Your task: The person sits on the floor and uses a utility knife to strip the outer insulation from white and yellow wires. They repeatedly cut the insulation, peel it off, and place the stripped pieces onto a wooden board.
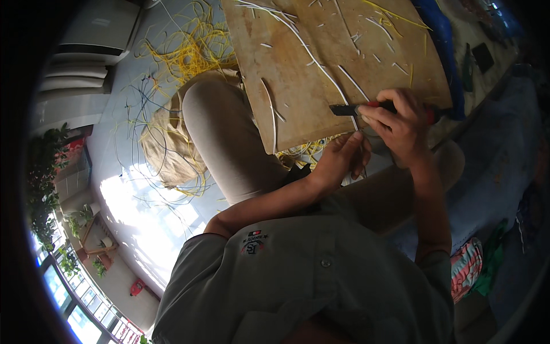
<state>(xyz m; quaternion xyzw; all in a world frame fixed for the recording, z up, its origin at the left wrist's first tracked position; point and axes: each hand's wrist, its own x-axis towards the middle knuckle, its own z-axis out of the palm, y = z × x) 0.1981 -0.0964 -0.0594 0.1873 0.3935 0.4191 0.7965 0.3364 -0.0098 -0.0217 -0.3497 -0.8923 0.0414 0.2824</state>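
Note:
A long white wire (323,70) runs down the wooden board (298,117) to its near edge. There my left hand (342,156) is closed, pinching the wire between thumb and fingers. My right hand (402,123) grips a utility knife (344,110) with a red and black handle. Its dark blade points left and lies across the wire, just above my left fingertips. Whether the blade is cutting in cannot be told. Beside the wire lies a short straight white piece (353,82). Another white strip (271,114) hangs toward the board's near left edge.
White and yellow scraps (380,27) litter the board. A tangle of yellow wire (197,49) lies on the floor at the far left, near a tan sack (163,143). Dark blue material (438,46) borders the board's right side. My knee (212,103) sits left of the board.

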